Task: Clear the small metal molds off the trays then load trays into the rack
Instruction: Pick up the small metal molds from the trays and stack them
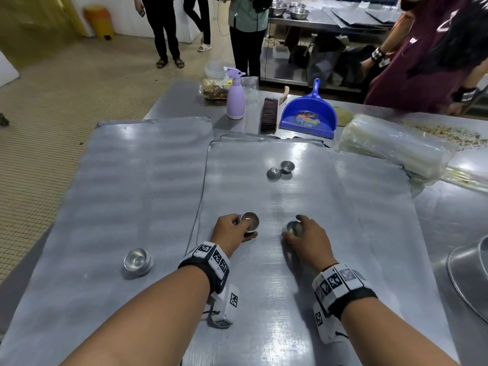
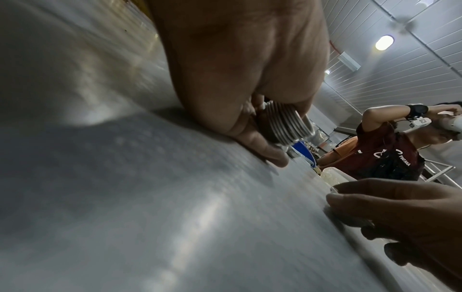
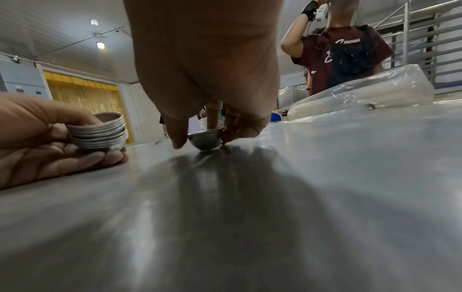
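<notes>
far left on the left tray [image 1: 79, 207] sits a nested stack of molds [image 1: 138, 261], apart from both my hands. my left hand [image 1: 232, 229] is curled round a second stack of small metal molds [image 1: 249, 221], fingers underneath and thumb on the rim, knuckles resting on the middle tray [image 1: 264, 286]; the wrist view shows several rims nested, mouth tilted a bit toward my right. just right of it my right hand [image 1: 307, 241] pinches a single mold [image 1: 293, 227] from above, fingertips round its rim, its base touching or just off the tray, can't tell. so the single mold lies right of the stack and close, my guess is a short leftward carry to drop it in. two loose molds [image 1: 280, 170] lie further ahead on the same tray, nearer my right hand. molds are round, no long axis. writing: "fontana" on a bystander's maroon shirt [image 3: 350, 57]; wrist bands carry square code markers, nothing else readable.
</notes>
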{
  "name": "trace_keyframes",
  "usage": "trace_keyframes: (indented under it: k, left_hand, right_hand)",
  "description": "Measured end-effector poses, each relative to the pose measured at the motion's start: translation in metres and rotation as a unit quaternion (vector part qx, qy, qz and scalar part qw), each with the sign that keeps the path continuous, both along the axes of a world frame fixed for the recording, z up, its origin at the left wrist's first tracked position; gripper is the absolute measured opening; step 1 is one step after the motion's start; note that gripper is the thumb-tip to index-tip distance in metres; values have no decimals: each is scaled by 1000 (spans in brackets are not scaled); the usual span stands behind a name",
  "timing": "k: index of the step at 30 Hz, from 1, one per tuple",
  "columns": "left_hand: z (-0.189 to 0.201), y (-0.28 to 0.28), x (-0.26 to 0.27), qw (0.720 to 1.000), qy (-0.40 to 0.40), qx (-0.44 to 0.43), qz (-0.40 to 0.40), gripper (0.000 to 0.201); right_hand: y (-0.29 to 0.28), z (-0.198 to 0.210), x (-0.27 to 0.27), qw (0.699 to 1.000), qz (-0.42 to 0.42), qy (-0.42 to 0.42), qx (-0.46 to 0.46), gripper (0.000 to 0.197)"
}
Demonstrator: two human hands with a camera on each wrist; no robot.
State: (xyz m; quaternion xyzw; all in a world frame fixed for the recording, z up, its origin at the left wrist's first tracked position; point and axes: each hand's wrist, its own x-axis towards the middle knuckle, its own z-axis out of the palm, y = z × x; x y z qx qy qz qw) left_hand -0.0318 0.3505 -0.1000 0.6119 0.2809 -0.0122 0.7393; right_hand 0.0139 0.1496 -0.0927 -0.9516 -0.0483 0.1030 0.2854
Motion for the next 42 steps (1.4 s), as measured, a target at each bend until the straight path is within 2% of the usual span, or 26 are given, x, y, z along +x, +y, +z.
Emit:
trace_keyframes:
  k: [6, 10, 12, 13, 15, 17, 19, 22, 26, 29, 31, 34, 42]
  left_hand:
    - [7, -4, -7, 999, 10, -27, 22, 7]
    - [12, -2, -14, 996, 24, -70, 46, 17]
    - [14, -1, -17, 998, 20, -47, 24, 26]
    - [17, -1, -19, 999, 17, -33, 8, 23]
    - [16, -2, -20, 997, 23, -68, 32, 17]
    - [16, -5, -21, 989, 37, -128, 67, 25]
    - [15, -6, -20, 985, 50, -147, 73, 32]
    - [16, -3, -19, 983, 54, -158, 75, 36]
    - [12, 6, -11, 984, 34, -150, 89, 36]
    - [12, 16, -4, 984, 16, -150, 94, 36]
    - [12, 20, 2, 987, 14, -135, 84, 33]
    - [10, 22, 12, 994, 34, -79, 69, 18]
    - [1, 19, 14, 997, 43, -5, 59, 18]
  right_hand:
    - [5, 16, -18, 996, -1, -32, 82, 53]
    - [25, 27, -28, 989, 15, -37, 142, 57]
    - [35, 32, -31, 986, 36, -36, 160, 60]
    - [41, 33, -32, 985, 50, -39, 163, 60]
    - [51, 33, -34, 984, 77, -36, 158, 60]
    - [59, 30, -35, 984, 100, -29, 141, 61]
    - [65, 26, -34, 985, 109, -25, 135, 62]
    - [71, 22, -29, 983, 110, -17, 143, 67]
    - [72, 19, -21, 979, 129, 11, 158, 83]
    - [66, 17, -9, 978, 111, 41, 173, 74]
    - [59, 11, 4, 982, 86, 42, 165, 59]
    - [52, 1, 31, 991, 52, 28, 119, 47]
    - [64, -2, 119, 998, 59, -7, 1, 55]
